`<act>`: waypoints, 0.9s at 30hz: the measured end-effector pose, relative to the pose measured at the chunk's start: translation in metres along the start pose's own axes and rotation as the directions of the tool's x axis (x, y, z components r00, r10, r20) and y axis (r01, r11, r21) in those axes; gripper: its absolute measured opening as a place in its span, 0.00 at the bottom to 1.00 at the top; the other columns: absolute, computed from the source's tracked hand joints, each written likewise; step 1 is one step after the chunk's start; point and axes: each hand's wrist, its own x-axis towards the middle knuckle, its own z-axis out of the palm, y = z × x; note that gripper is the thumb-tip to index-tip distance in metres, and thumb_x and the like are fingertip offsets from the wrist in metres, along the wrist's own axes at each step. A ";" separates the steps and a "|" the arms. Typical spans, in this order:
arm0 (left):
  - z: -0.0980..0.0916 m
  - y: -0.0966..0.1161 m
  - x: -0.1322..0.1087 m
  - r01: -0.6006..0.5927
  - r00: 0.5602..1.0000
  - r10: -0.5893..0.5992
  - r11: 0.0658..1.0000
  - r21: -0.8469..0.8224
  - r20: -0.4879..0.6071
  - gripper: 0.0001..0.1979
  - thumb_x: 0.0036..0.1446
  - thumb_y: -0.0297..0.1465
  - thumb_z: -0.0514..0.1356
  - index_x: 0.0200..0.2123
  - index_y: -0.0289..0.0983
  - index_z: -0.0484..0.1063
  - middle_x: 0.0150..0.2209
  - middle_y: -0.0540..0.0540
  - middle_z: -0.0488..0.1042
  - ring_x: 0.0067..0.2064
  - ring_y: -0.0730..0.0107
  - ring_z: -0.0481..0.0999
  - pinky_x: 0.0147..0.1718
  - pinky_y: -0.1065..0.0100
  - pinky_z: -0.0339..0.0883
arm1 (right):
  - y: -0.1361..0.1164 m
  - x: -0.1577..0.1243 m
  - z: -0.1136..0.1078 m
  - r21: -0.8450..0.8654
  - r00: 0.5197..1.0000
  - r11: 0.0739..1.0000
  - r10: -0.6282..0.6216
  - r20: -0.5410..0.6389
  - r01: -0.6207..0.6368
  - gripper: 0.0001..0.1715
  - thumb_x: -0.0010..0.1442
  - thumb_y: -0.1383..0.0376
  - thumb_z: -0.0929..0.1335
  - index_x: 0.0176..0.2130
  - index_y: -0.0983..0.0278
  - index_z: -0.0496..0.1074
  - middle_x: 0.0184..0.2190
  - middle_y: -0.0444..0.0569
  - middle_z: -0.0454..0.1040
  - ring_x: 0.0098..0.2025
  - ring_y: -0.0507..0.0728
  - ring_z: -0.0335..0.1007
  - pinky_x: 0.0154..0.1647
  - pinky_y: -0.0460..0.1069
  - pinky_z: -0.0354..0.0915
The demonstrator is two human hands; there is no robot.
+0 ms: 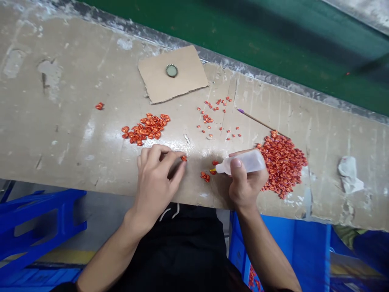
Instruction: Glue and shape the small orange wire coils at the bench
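Observation:
Between the thumb and index finger of my left hand (158, 174) is a small orange striped piece (184, 158). My right hand (249, 182) is wrapped round a translucent squeeze bottle (247, 161), held nearly level. Its yellow nozzle tip (212, 170) points left, close to a few orange pieces (205, 177) on the table. A loose pile of orange striped pieces (148, 127) lies beyond my left hand. Beside my right hand is a bigger heap of orange pieces (282, 162), partly hidden by that hand.
A cardboard sheet (188, 87) bearing a bottle cap (172, 70) lies at the back. Tiny orange bits (208, 119) are scattered near a purple-tipped stick (258, 120). Crumpled white tissue (349, 174) lies right. Below the table are a blue stool (69, 207) and a blue bin (310, 243).

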 end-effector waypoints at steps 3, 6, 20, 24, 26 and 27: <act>-0.002 0.000 0.000 -0.017 0.999 0.018 0.999 -0.028 0.035 0.08 0.75 0.29 0.66 0.53 0.46 0.82 0.48 0.45 0.79 0.51 0.56 0.73 0.50 0.53 0.66 | -0.003 0.002 0.003 -0.007 1.000 1.000 -0.004 0.017 0.004 0.20 0.73 0.47 0.75 0.39 0.59 0.79 0.28 0.44 0.78 0.25 0.55 0.73 0.25 0.50 0.69; -0.003 0.003 0.000 -0.039 0.996 0.045 0.997 -0.068 0.079 0.06 0.75 0.30 0.66 0.50 0.47 0.81 0.47 0.48 0.80 0.50 0.57 0.74 0.50 0.53 0.64 | -0.003 0.003 0.007 -0.006 0.999 1.000 0.002 0.042 -0.001 0.18 0.72 0.48 0.76 0.40 0.59 0.79 0.30 0.44 0.79 0.26 0.55 0.74 0.25 0.50 0.69; 0.008 0.016 0.004 -0.047 0.993 0.053 0.997 -0.059 0.109 0.05 0.73 0.31 0.67 0.49 0.45 0.81 0.48 0.46 0.78 0.52 0.55 0.72 0.51 0.53 0.64 | 0.002 -0.001 0.009 -0.001 1.000 1.000 -0.006 -0.002 0.006 0.19 0.74 0.48 0.75 0.40 0.59 0.79 0.29 0.44 0.76 0.24 0.54 0.70 0.23 0.50 0.68; 0.004 0.016 0.000 -0.058 0.988 0.067 0.996 -0.067 0.141 0.04 0.73 0.30 0.68 0.48 0.43 0.81 0.47 0.46 0.79 0.52 0.55 0.72 0.53 0.53 0.64 | 0.003 -0.004 0.008 -0.021 0.999 0.998 -0.051 -0.002 0.051 0.15 0.73 0.52 0.76 0.42 0.59 0.80 0.31 0.44 0.78 0.26 0.54 0.73 0.24 0.50 0.70; 0.002 0.016 -0.005 -0.068 0.987 0.076 0.996 -0.062 0.139 0.03 0.72 0.29 0.68 0.47 0.42 0.81 0.46 0.46 0.79 0.51 0.56 0.72 0.53 0.53 0.64 | 0.003 -0.006 0.007 -0.066 0.995 0.992 -0.104 0.012 0.105 0.13 0.73 0.53 0.76 0.42 0.59 0.80 0.32 0.44 0.79 0.28 0.55 0.75 0.25 0.50 0.71; 0.001 0.016 -0.008 -0.073 0.987 0.080 0.996 -0.058 0.136 0.03 0.72 0.29 0.68 0.47 0.42 0.81 0.45 0.47 0.79 0.50 0.56 0.72 0.52 0.53 0.64 | 0.003 -0.007 0.007 -0.089 0.991 0.987 -0.132 0.023 0.133 0.13 0.72 0.53 0.77 0.42 0.59 0.80 0.33 0.44 0.79 0.29 0.55 0.76 0.25 0.50 0.71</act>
